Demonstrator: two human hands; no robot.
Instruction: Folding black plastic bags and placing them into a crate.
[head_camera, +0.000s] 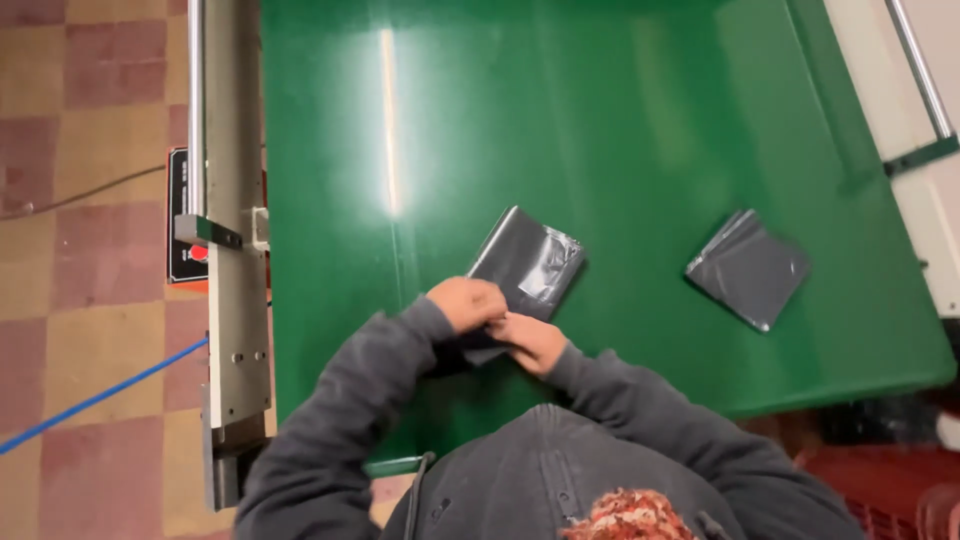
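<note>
A dark grey plastic mailer bag lies on the green conveyor belt, its near corner lifted between both hands. My left hand pinches the bag's lower edge from the left. Touching it from the right, my right hand grips the same corner. Both arms wear dark grey sleeves. A second grey bag lies flat on the belt to the right, apart from both hands.
A metal side rail runs along the belt's left edge, with a black-and-orange control box and red button on it. A blue cable crosses the tiled floor. A white frame borders the right side; a red crate sits bottom right.
</note>
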